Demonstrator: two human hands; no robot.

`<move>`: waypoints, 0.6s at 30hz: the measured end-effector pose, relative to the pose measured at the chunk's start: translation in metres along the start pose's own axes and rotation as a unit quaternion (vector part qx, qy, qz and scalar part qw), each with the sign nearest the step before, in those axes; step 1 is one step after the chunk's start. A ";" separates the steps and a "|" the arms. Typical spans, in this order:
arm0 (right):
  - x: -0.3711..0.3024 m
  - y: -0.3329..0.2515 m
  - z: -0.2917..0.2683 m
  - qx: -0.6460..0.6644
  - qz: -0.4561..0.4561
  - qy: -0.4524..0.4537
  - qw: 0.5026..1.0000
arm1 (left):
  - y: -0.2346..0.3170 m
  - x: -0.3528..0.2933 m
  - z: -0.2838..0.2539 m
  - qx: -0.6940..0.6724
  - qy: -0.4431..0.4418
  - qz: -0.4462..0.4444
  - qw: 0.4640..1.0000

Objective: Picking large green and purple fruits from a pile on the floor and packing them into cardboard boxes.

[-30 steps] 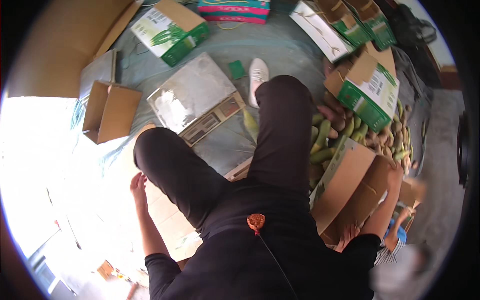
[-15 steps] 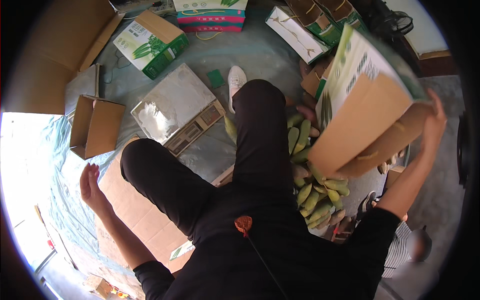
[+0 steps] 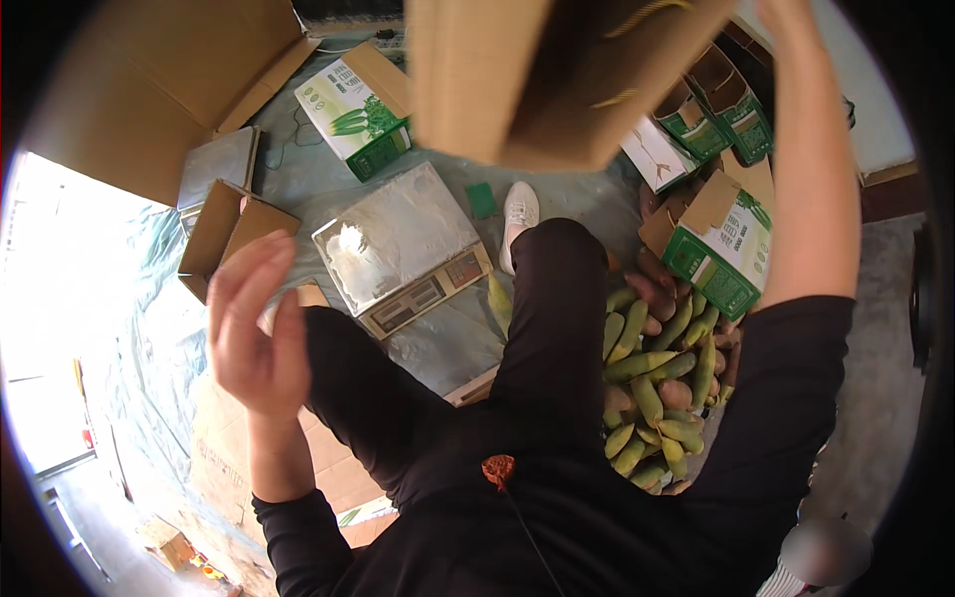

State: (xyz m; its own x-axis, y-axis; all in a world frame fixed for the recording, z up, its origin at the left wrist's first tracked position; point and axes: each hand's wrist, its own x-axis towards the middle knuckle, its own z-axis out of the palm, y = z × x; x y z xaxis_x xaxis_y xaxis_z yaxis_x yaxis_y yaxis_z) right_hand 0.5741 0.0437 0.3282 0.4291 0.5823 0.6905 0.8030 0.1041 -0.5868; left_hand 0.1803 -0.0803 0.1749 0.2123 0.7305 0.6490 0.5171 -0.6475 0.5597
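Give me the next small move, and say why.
Probably bring the left hand up to the far side of the raised carton to steady it: only the right hand, partly out of frame, holds it, at its right side, while the left is empty and apart from it.

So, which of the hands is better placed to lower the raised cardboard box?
Probably the right hand: it reaches up beside the raised cardboard box, though the picture's edge hides its grip. The left hand is empty, its fingers apart from the box.
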 end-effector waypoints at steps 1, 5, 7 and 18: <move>-0.007 -0.001 0.019 0.062 0.033 -0.026 0.997 | 0.008 0.008 0.008 0.003 -0.027 0.042 0.999; -0.043 0.017 0.090 0.233 0.145 -0.094 0.957 | 0.017 0.018 0.047 0.032 -0.142 0.032 0.989; -0.076 0.037 0.125 0.270 0.190 -0.103 0.938 | 0.006 0.011 0.071 0.104 -0.194 0.006 0.975; -0.202 0.088 0.160 0.357 0.411 -0.284 0.789 | -0.083 -0.045 0.087 0.127 -0.268 -0.168 0.940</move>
State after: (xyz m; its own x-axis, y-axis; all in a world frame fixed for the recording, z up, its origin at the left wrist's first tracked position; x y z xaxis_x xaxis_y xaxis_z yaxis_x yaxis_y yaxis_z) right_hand 0.4924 0.0643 0.0695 0.2668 0.9362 -0.2288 -0.1752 -0.1863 -0.9667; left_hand 0.2000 -0.0409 0.0541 0.3535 0.9331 0.0656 0.7970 -0.3372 0.5011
